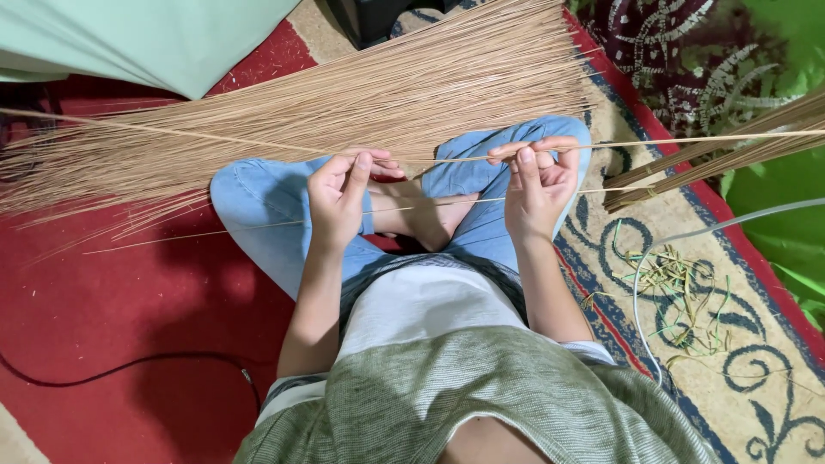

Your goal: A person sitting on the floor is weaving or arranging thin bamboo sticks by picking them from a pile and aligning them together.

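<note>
Thin tan palm-leaf midrib stick lies across my view above the crossed, blue-jeaned knees; I see the left hand and right hand pinching it, seemingly between thumb and forefinger, before the fanned stick pile.

No packages, labels, signs, screens.
</note>
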